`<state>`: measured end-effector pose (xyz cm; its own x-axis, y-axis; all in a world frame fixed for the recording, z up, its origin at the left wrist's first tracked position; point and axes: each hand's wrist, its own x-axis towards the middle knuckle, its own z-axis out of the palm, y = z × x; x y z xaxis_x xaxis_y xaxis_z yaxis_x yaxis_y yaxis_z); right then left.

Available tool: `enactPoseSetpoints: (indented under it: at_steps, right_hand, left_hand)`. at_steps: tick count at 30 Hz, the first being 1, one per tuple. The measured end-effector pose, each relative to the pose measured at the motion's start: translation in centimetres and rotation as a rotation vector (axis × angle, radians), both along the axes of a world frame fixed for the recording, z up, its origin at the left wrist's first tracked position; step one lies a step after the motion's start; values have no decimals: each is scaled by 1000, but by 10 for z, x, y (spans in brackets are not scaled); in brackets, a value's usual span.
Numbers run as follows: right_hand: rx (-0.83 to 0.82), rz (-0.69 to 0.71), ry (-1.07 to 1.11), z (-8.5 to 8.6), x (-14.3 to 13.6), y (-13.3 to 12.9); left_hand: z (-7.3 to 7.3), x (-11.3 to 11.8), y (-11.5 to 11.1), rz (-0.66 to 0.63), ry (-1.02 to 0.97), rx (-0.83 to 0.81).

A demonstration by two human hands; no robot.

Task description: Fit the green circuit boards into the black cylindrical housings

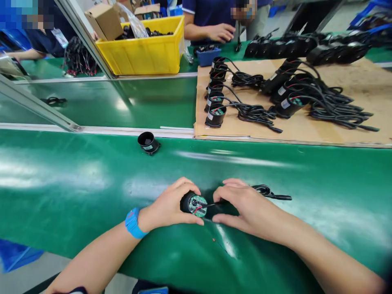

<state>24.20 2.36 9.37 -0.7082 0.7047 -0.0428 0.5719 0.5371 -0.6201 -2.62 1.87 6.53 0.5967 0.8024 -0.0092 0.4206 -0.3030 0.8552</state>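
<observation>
My left hand (174, 203), with a blue band (134, 222) at the wrist, curls round a short black cylindrical housing (185, 202). In its end, facing right, sits a round green circuit board (199, 207) with red and black wires. My right hand (241, 206) arches over the black cable (226, 206) leading from the board; fingertips and thumb stand apart around it, and the palm side is partly hidden. Beyond this hand, the cable's coil and end (280, 197) lie on the green mat. Farther back stands a separate black cup-shaped housing (148, 143), upright.
A cardboard sheet (306, 136) at back right bears several housings with boards (216, 116) and coiled cables (257, 114). A yellow bin (141, 55), a small blue tray (208, 56) and a metal frame post (45, 104) stand behind. Co-workers (211, 24) are across the bench.
</observation>
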Motion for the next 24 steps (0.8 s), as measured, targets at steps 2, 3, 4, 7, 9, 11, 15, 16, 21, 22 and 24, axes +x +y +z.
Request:
enactPoseSetpoints:
  at_steps: [2, 3, 4, 7, 9, 11, 15, 16, 21, 22, 24]
  right_hand:
    - [-29, -31, 58, -6, -5, -6]
    - [-23, -48, 89, -10, -8, -8]
    - [-5, -60, 121, -14, -9, -9]
    - [64, -71, 205, -21, -12, -10]
    - [95, -77, 241, -22, -13, -9]
    - [127, -80, 258, -21, -14, -10]
    - [206, -77, 244, -20, -16, -14]
    - [224, -75, 240, -21, -16, -15]
    - [276, -102, 249, -25, -17, -19]
    - [273, -115, 257, -26, -17, -19]
    - [257, -140, 283, -27, -18, -19]
  left_hand:
    - [-3, 1, 0, -3, -8, 0]
    - [-3, 1, 1, -29, -13, -3]
    - [-2, 0, 3, -66, -23, -8]
    - [0, -4, 10, -156, -66, -38]
    - [1, -5, 13, -146, -94, -59]
    - [-1, -5, 13, -106, -118, -57]
    - [-4, -2, 7, -40, -147, -25]
    - [-4, -1, 5, -26, -147, -23]
    - [-4, 2, 1, 19, -151, -16]
    - [-4, 2, 0, 25, -154, -10]
    - [-5, 2, 0, 35, -157, 9]
